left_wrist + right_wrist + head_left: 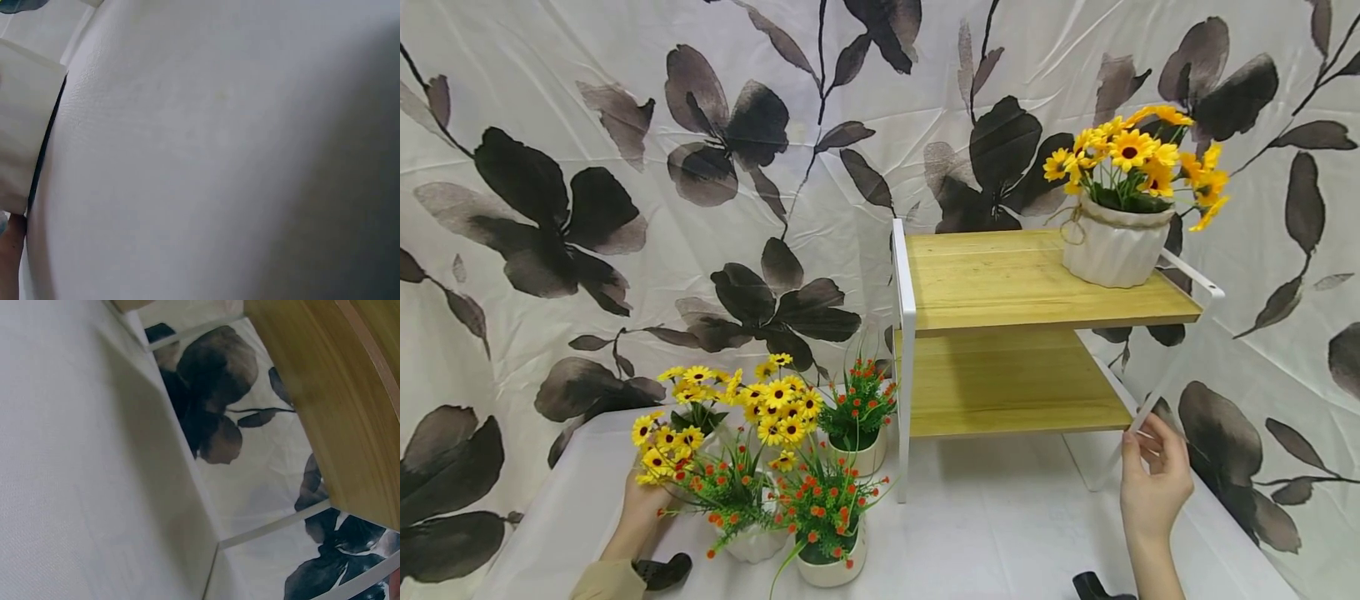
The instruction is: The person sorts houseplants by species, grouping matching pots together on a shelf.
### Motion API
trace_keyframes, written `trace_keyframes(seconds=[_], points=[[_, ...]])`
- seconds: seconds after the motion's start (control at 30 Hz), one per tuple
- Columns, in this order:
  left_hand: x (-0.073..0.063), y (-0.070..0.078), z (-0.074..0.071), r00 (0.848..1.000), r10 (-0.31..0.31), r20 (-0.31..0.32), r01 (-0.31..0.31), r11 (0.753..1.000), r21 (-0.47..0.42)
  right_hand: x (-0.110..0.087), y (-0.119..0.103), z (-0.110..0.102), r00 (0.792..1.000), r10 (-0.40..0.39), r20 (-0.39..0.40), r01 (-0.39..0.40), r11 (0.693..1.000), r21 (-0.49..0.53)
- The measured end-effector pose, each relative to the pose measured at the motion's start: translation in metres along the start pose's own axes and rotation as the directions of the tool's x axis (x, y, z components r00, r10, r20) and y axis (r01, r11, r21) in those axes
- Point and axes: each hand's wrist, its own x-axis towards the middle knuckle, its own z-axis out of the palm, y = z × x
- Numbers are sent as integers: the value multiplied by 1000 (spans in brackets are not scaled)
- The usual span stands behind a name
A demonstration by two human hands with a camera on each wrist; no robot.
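shelf gripped by right hand, left hand (half-hidden) under yellow flowers

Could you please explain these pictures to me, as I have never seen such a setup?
There is no machine: a person works bare-handed. The widest picture comes from a head-worn camera. On the white table stand three pots of orange-red flowers, yellow daisies and a two-tier shelf bearing a white pot of sunflowers. The right hand pinches the shelf's white frame; the daisies partly hide the left hand, so its grip is unclear. Wrist cameras give the others: left, a blurred white surface; right, part of the shelf.
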Motion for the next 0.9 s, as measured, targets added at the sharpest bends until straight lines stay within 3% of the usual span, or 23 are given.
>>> trace_keyframes(seconds=[0.23, 0.4, 0.57, 0.77, 0.9], points=[[-4, 6, 0, 996, -51, -67, 53, 998, 26, 0, -1, 0, 1000, 0, 2, 0, 1000, 5], [-9, 10, -1, 991, -37, -126, 48, 995, 85, -1, -1, 0, 1000, 1, 2, -1, 1000, -7], [-17, 21, -9, 989, -44, -142, 64, 988, 138, -1, -1, 0, 1000, 8, -4, -8, 1000, -17], [-23, 42, -23, 977, -153, -147, 167, 982, 84, -1, -1, 0, 1000, 1, -3, -1, 1000, -26], [-28, 54, -27, 969, -166, -181, 176, 984, 40, -1, -1, 0, 1000, 2, -2, -2, 1000, -30]])
